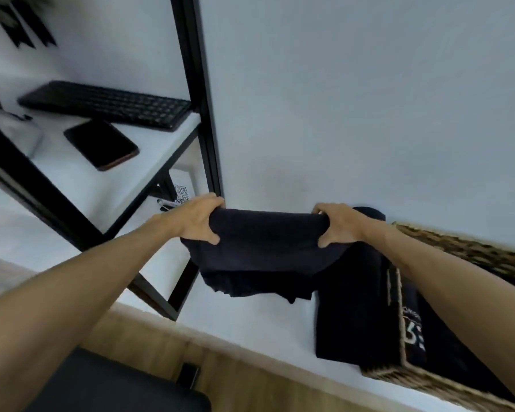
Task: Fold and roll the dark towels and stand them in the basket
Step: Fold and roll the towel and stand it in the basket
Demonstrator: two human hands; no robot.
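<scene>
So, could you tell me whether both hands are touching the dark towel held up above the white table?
Touching: the head view shows the left hand and right hand each gripping an upper corner of the dark towel.

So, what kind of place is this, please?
Probably a home office or study. A keyboard and a phone lie on a white shelf with a black frame. Both hands hold a dark towel beside a woven basket.

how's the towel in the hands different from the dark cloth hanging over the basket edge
The held towel is lifted clear of the table, stretched between the left hand and right hand; the draped cloth hangs untouched over the basket wall. The held towel sags and bunches below; the draped cloth hangs flat. Both are dark.
</scene>
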